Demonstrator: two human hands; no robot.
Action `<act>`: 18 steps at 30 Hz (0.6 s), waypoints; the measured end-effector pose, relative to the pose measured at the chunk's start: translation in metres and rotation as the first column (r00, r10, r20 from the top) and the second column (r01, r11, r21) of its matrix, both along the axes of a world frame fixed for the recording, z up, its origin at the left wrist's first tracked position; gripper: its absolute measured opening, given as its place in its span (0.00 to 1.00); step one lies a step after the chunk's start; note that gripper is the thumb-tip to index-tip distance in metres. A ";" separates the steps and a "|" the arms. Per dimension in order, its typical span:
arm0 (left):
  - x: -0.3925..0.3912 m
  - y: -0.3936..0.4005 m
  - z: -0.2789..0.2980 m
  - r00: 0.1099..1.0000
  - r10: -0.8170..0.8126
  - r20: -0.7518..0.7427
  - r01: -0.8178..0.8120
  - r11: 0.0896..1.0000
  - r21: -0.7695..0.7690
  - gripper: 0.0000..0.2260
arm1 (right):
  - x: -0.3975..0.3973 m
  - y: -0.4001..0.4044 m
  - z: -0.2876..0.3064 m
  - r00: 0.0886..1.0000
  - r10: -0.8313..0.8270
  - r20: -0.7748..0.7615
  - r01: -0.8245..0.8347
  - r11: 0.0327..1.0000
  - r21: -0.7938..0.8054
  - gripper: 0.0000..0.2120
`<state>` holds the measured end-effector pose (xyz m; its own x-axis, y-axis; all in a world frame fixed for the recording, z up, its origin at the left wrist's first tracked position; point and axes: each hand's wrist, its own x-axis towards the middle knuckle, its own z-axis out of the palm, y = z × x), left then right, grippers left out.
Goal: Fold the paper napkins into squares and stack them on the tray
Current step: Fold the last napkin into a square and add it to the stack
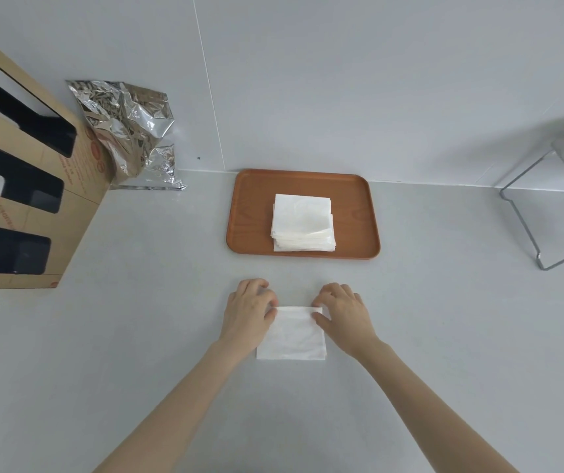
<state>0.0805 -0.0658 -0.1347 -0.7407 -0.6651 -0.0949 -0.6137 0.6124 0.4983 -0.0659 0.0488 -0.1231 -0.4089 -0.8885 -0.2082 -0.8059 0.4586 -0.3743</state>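
Note:
A white folded paper napkin (292, 334) lies flat on the grey counter in front of me, roughly square. My left hand (248, 310) pinches its far left corner with thumb and fingers. My right hand (342, 310) holds its far right corner the same way. Beyond them stands a brown wooden tray (249, 213) with a stack of folded white napkins (302, 221) on its middle.
A cardboard box with black cut-outs (17, 186) stands at the left, with a crumpled silver foil bag (130, 131) behind it against the wall. A clear stand with metal edges (553, 206) sits at the right.

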 end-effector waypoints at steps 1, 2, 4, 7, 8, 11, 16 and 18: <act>0.000 -0.001 0.002 1.000 -0.001 -0.018 0.001 1.000 0.003 0.03 | -0.001 0.001 0.000 1.000 -0.009 0.006 0.009 1.000 -0.022 0.09; 0.001 -0.004 0.003 1.000 -0.004 -0.029 0.005 1.000 0.022 0.02 | -0.002 0.001 0.000 1.000 -0.018 0.025 0.019 0.999 -0.048 0.07; -0.001 -0.010 0.010 1.000 -0.012 -0.028 0.016 0.992 0.128 0.02 | -0.007 0.002 0.004 0.990 -0.048 0.132 0.062 0.993 -0.103 0.05; -0.010 -0.024 0.027 0.994 0.079 -0.074 -0.038 0.896 0.443 0.03 | -0.018 -0.004 0.019 0.907 -0.138 0.397 0.207 0.969 -0.137 0.03; -0.013 -0.029 0.033 0.989 0.107 -0.098 -0.044 0.865 0.500 0.04 | -0.023 -0.006 0.023 0.875 -0.162 0.455 0.250 0.958 -0.141 0.03; -0.026 -0.048 0.050 0.973 0.141 -0.183 -0.009 0.814 0.581 0.05 | -0.041 -0.019 0.038 0.799 -0.186 0.572 0.347 0.920 -0.185 0.05; -0.053 -0.084 0.076 0.933 0.220 -0.284 0.023 0.753 0.658 0.06 | -0.075 -0.052 0.063 0.718 -0.188 0.670 0.447 0.862 -0.238 0.02; -0.068 -0.097 0.083 0.916 0.238 -0.324 0.023 0.774 0.633 0.05 | -0.087 -0.068 0.070 0.735 -0.188 0.652 0.456 0.849 -0.269 0.02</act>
<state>0.0130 -0.1630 -0.0514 -0.7315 -0.6352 -0.2478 -0.3485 0.0360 0.9366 -0.1529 -0.0193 -0.0534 -0.6004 -0.7802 -0.1756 -0.1948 0.3557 -0.9140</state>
